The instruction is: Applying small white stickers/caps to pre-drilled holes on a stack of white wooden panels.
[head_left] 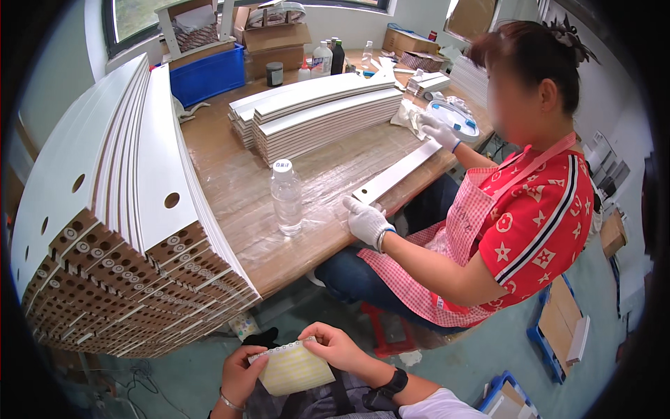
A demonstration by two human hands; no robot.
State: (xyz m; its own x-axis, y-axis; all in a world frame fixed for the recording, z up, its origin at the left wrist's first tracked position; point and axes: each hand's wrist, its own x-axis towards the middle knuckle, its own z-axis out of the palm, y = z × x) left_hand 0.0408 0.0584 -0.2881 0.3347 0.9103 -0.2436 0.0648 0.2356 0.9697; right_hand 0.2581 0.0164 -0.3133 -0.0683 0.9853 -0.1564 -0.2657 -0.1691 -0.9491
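At the lower middle, close to my body, I hold a pale yellow sheet [296, 372] between both hands. It has faint lines across it and a row of small round marks along its white upper edge; whether these are holes or stickers I cannot tell. My left hand [241, 376] pinches the sheet's left upper corner between thumb and fingers. My right hand [336, 347] is closed on its right upper corner, thumb in front. The sheet hangs tilted towards me, apart from the table.
Tall stacks of white boards [157, 160] with drilled ends rise at the left. On the table [230, 202] stand a clear bottle [286, 199] and a long board pile [335, 115]. At right, a seated co-worker [530, 216] with gloved hands touches a white strip [398, 173].
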